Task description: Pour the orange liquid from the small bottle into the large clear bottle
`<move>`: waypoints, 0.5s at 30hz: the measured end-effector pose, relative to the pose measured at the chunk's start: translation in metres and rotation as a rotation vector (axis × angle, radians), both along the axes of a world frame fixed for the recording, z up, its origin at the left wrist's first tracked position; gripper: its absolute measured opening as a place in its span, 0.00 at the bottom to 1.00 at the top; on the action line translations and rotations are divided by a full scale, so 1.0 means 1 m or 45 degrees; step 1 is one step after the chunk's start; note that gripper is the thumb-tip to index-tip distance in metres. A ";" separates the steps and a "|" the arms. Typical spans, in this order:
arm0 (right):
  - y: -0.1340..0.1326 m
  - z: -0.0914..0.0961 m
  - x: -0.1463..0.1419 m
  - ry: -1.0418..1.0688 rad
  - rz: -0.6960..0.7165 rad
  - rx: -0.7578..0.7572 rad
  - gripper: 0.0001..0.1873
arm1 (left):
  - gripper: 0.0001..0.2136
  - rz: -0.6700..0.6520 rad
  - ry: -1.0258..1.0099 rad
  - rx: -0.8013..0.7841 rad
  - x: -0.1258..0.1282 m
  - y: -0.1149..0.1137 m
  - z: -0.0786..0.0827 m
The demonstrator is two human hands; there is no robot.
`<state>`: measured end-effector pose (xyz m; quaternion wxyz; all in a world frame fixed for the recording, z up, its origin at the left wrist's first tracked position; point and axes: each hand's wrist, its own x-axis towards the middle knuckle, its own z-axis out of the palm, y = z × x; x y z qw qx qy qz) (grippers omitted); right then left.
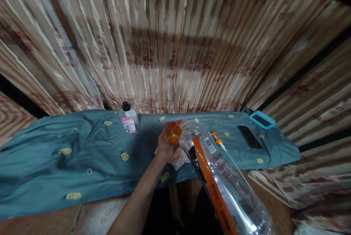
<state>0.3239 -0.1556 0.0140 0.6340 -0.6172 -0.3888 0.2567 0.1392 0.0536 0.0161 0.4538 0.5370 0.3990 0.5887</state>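
My left hand (166, 143) is closed around a small orange see-through container (174, 132). Against that container, or just beside it, is the narrow upper end of a large clear plastic bottle (227, 184) with an orange and black label. The bottle is tilted, its base towards the lower right. My right hand does not show clearly; the bottle covers the area where it might be. Behind the bottle lies an orange-and-white pump head (218, 141) with a long thin tube. A white, scalloped-edged cloth or wipe (178, 160) rests under my left hand.
A teal cloth (95, 169) with yellow patterns covers the long surface. A clear bottle with a black cap and pink label (129, 120) stands left of centre. To the right lie a black phone (249, 137) and a blue-rimmed case (262, 119). Patterned curtains (164, 45) hang behind.
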 end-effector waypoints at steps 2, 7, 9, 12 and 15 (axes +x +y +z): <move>0.015 -0.008 0.017 -0.005 0.006 -0.010 0.20 | 0.24 -0.011 -0.034 0.004 0.001 0.000 0.000; 0.031 -0.036 0.051 -0.004 0.054 -0.061 0.16 | 0.23 -0.018 -0.058 0.007 0.002 0.000 -0.001; 0.031 -0.051 0.057 -0.001 0.074 -0.071 0.16 | 0.23 -0.016 -0.060 0.004 0.001 0.000 -0.001; 0.022 -0.073 0.060 -0.001 0.079 -0.054 0.18 | 0.24 -0.007 -0.053 -0.003 0.001 0.001 -0.003; -0.023 -0.084 0.059 -0.007 0.051 -0.002 0.20 | 0.25 -0.017 -0.074 -0.012 0.001 0.001 -0.004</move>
